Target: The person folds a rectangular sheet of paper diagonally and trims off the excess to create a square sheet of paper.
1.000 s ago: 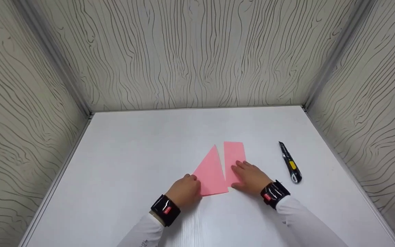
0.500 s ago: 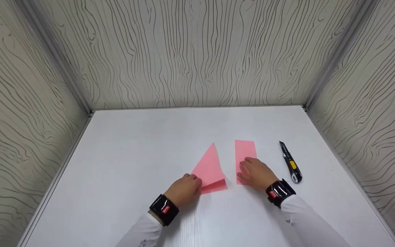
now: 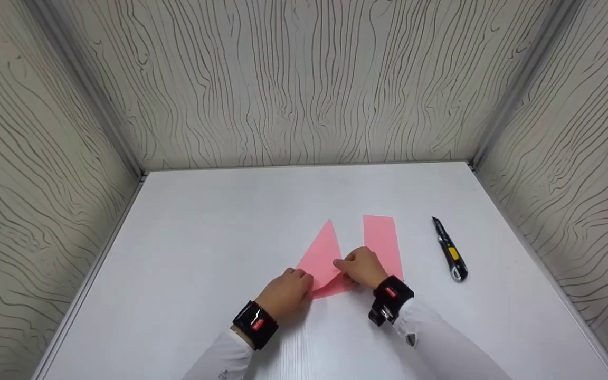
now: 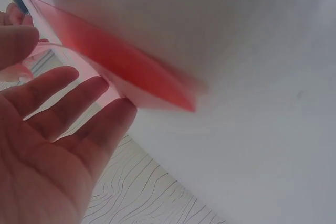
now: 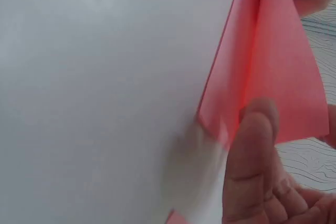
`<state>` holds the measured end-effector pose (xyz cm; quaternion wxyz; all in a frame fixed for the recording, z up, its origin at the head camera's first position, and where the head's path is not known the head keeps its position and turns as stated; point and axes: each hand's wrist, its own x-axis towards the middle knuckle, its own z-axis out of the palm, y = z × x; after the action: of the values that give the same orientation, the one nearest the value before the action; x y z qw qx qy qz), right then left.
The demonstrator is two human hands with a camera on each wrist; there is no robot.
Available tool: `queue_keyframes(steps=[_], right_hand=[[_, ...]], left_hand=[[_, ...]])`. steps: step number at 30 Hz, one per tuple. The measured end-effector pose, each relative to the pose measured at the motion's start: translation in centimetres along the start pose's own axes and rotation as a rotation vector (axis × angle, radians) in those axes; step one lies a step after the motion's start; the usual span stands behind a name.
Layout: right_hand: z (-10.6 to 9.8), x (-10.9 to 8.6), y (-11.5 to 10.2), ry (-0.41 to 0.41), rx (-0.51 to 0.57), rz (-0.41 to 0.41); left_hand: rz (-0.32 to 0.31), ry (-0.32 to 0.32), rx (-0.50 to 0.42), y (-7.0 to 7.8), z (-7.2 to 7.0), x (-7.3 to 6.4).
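Observation:
A triangular folded sheet of pink paper (image 3: 322,258) lies on the white table, its upper layer lifted along the near edge. My left hand (image 3: 287,291) rests at the paper's left corner; in the left wrist view its fingers (image 4: 86,103) are nearly straight and touch the edge. At the right side, my right hand (image 3: 361,268) pinches the raised layer. In the right wrist view the thumb (image 5: 251,156) sits inside the open fold of the pink paper (image 5: 283,72), with a fingertip behind the flap. A pink paper strip (image 3: 381,240) lies flat, partly behind the right hand.
A black and yellow utility knife (image 3: 450,249) lies right of the strip, with its tip pointing away. Wood-patterned panels (image 3: 304,84) enclose the white table (image 3: 219,221) at the back and both sides.
The pink strip has been slid right, away from the folded paper. My right hand has let go of it and moved left to the raised layer. The left hand stays in place.

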<state>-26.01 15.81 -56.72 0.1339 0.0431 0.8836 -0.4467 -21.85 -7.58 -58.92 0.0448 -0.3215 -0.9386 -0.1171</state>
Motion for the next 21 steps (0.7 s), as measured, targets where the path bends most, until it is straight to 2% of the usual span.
queue_keyframes(steps=[5, 10, 14, 18, 20, 21], right_hand=[[0.8, 0.4, -0.1, 0.004, 0.104, 0.098], [0.8, 0.7, 0.4, 0.033, 0.066, 0.109], [0.3, 0.6, 0.7, 0.039, 0.084, 0.077], [-0.5, 0.2, 0.4, 0.032, 0.18, 0.031], [-0.9, 0.0, 0.0, 0.021, 0.23, 0.002], [-1.1, -0.1, -0.2, 0.016, 0.255, -0.009]], left_hand=[[-0.006, -0.015, 0.012, 0.0, 0.1, 0.2], [-0.045, -0.038, -0.018, -0.2, 0.0, 0.4], [-0.161, -0.006, -0.163, -0.8, -0.6, 0.3], [-0.303, 0.067, -0.395, -1.7, -1.3, 0.4], [-0.356, 0.112, -0.503, -3.6, 0.5, 0.9], [-0.374, 0.13, -0.568, -4.1, 0.7, 1.0]])
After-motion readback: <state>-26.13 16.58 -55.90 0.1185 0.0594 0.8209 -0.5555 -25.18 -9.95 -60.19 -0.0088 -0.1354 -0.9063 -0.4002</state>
